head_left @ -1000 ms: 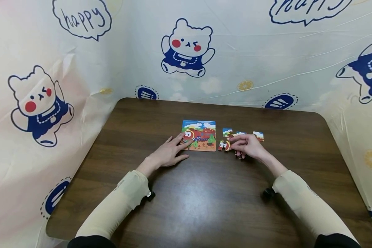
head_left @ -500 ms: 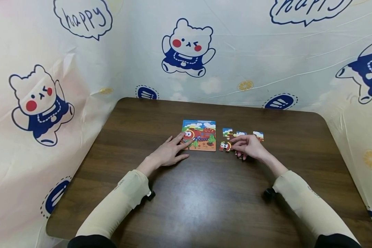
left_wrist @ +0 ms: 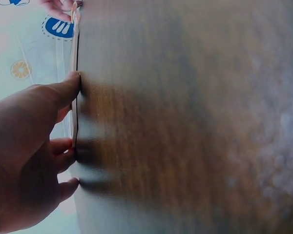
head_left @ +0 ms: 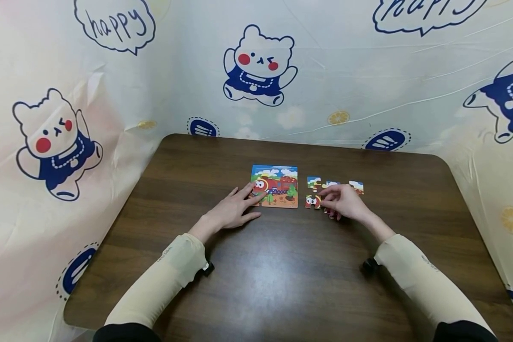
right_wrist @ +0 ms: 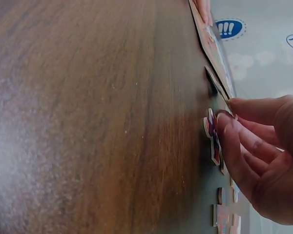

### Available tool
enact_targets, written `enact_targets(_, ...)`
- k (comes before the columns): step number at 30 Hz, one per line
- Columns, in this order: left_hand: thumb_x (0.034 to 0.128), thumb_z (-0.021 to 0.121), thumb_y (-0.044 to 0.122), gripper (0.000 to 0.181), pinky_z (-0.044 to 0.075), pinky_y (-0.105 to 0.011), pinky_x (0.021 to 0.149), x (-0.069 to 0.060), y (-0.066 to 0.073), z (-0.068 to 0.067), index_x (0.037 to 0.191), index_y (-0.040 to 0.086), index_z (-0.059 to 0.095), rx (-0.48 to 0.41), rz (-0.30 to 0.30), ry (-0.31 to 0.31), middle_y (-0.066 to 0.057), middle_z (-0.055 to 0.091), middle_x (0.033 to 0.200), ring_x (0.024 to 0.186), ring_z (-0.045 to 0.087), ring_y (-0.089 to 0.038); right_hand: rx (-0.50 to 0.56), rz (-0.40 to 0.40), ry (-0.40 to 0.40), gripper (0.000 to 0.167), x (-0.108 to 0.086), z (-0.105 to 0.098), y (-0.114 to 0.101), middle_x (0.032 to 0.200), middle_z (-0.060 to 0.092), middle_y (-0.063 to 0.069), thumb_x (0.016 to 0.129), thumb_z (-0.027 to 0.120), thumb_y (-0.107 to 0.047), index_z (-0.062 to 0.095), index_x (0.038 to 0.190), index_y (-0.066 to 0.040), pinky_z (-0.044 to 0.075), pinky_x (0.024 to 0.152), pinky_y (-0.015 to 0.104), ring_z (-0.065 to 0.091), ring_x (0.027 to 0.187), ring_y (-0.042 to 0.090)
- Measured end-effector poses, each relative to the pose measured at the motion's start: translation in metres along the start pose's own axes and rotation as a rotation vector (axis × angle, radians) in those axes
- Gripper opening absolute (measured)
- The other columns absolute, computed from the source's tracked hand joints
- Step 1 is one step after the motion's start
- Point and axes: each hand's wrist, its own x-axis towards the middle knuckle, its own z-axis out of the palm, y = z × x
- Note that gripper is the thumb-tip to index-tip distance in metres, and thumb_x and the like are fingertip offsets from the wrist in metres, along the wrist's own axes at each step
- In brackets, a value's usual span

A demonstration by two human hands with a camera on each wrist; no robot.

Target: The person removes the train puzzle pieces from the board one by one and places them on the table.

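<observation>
My left hand [head_left: 231, 210] lies with fingers spread at the left edge of a square picture board [head_left: 280, 200] showing a red train; some fingertips rest on it. In the left wrist view the fingertips [left_wrist: 68, 187] touch the tabletop and the board's edge. Right of the board, my right hand [head_left: 344, 202] pinches a jigsaw piece [head_left: 312, 202] with the train's eyes between thumb and forefinger. The right wrist view has this piece tilted off the table. Another jigsaw piece [right_wrist: 213, 139] is beside the curled fingers there; whether they hold it I cannot tell.
Behind the right hand lie a blue-sky jigsaw piece [head_left: 313, 182], a partly covered one [head_left: 331, 184] and one farther right [head_left: 356, 186]. All are on a brown wooden table [head_left: 256, 285]. A printed cloth [head_left: 175, 85] hangs behind it.
The right hand has shifted the eye piece slightly rightward, away from the board and under the sky piece. The left hand and board stay in place.
</observation>
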Motion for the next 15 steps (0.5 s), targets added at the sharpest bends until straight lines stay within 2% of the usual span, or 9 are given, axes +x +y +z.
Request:
enact_targets(5, 0.1120, 0.062, 0.048, 0.071, 0.021, -0.068, 0.137, 0.000, -0.001, -0.001, 0.175, 0.029, 0.034, -0.010, 0.008, 0.006, -0.020, 0.015, 0.185, 0.168, 0.032, -0.040, -0.112, 0.008, -0.004, 0.028, 0.000, 0.000, -0.005, 0.081, 0.077, 0.011, 0.101, 0.079, -0.011, 0.075, 0.126, 0.003, 0.058, 0.051, 0.031, 0.065, 0.055, 0.017)
enact_targets(12, 0.1129, 0.055, 0.056, 0.070, 0.021, -0.070, 0.135, 0.006, -0.014, 0.012, 0.175, 0.033, 0.032, -0.051, 0.047, 0.026, -0.020, 0.014, 0.185, 0.168, 0.030, -0.042, -0.153, 0.016, 0.023, 0.030, 0.000, 0.003, -0.005, 0.084, 0.074, 0.009, 0.102, 0.080, -0.016, 0.076, 0.127, 0.000, 0.052, 0.053, 0.028, 0.061, 0.057, 0.016)
enact_targets(15, 0.1134, 0.055, 0.055, 0.069, 0.021, -0.070, 0.136, 0.005, -0.012, 0.009, 0.175, 0.033, 0.032, -0.046, 0.048, 0.021, -0.020, 0.014, 0.185, 0.168, 0.030, -0.043, -0.201, -0.012, 0.056, 0.030, 0.001, 0.007, -0.003, 0.084, 0.072, 0.008, 0.100, 0.082, -0.017, 0.078, 0.125, 0.000, 0.046, 0.057, 0.026, 0.058, 0.060, 0.014)
